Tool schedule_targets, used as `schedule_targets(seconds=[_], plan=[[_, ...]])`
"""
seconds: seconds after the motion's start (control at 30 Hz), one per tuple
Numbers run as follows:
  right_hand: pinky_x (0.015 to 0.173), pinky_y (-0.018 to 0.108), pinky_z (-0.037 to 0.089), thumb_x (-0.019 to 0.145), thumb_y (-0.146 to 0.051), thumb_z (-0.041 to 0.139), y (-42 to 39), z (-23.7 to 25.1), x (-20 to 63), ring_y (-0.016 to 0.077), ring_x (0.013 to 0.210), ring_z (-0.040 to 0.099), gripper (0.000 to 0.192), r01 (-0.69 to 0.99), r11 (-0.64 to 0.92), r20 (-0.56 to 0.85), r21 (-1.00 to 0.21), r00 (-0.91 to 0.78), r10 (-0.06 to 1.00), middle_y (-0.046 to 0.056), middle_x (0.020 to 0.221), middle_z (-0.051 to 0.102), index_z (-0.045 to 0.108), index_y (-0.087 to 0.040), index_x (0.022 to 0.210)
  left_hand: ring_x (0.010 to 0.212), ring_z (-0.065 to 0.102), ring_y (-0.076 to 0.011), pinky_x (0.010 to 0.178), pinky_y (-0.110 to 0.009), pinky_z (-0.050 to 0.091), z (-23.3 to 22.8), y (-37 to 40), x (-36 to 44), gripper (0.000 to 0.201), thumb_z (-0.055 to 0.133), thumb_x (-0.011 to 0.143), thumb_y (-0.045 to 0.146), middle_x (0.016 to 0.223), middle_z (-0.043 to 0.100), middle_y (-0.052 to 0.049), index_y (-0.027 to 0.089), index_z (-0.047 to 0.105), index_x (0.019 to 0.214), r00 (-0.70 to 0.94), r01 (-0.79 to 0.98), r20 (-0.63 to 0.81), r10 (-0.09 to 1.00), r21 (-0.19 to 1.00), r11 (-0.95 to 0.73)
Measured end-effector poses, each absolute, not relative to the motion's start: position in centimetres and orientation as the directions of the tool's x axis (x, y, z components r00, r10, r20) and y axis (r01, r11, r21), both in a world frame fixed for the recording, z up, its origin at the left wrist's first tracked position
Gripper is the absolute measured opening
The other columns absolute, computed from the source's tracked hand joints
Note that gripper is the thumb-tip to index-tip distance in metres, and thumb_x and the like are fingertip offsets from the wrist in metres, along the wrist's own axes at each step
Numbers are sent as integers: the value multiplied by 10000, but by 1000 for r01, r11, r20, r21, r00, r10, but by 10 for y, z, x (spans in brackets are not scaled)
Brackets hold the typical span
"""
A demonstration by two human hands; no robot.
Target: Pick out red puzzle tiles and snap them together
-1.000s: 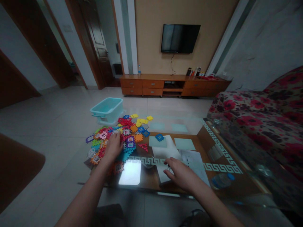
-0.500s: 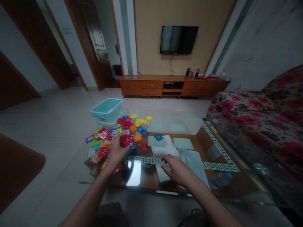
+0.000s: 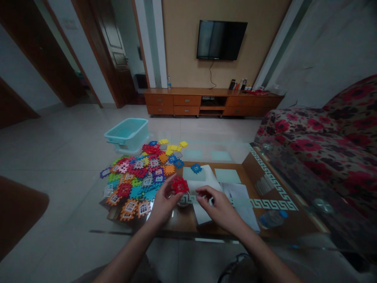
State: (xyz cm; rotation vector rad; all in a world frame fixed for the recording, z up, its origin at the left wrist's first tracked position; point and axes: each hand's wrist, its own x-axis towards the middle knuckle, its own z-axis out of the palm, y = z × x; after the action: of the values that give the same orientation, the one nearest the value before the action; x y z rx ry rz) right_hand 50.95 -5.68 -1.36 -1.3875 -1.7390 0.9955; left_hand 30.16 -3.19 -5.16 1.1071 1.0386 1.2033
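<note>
My left hand [image 3: 163, 202] is closed on a red interlocking plastic tile [image 3: 180, 184] with toothed edges, pinched between thumb and fingers above the glass table. Just to its right, my right hand [image 3: 216, 204] has curved fingers with a gap between thumb and forefinger; nothing shows in it. To the left spreads a heap of colourful interlocking tiles [image 3: 136, 192], some with white window frames. A single blue tile [image 3: 196, 168] lies apart from the heap, beyond my hands.
A glass-topped table [image 3: 273, 204] bears white papers [image 3: 238, 200] and a water bottle [image 3: 272, 220] at right. Behind the heap stands a turquoise plastic bin [image 3: 128, 135]. A flowered sofa [image 3: 309, 137] is on the right, and a TV cabinet [image 3: 188, 101] runs along the far wall.
My left hand has moved right, from the heap toward my right hand, with the red tile in it. The right hand has shifted only slightly. The view has tilted a little downward.
</note>
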Motion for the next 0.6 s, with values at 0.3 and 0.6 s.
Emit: schedule_targets(seconds=[0.3, 0.6], plan=[[647, 293, 480, 815, -436, 661, -59, -33, 487, 175, 741, 624, 305, 106, -109, -118, -988, -84, 989, 42, 873, 676, 646, -176, 973, 917, 700, -212, 781, -298, 550, -39, -38, 301, 420, 755, 777, 365, 1051, 738, -123, 149, 646, 1120, 207, -109, -98, 974, 986, 123], [633, 290, 469, 805, -423, 678, -55, -43, 487, 178, 699, 632, 294, 44, -102, -107, -994, -135, 985, 41, 786, 696, 628, -161, 931, 739, 688, -175, 684, -272, 529, -39, -41, 297, 483, 705, 817, 437, 860, 742, -82, 138, 629, 1188, 254, -92, -132, 958, 983, 159]])
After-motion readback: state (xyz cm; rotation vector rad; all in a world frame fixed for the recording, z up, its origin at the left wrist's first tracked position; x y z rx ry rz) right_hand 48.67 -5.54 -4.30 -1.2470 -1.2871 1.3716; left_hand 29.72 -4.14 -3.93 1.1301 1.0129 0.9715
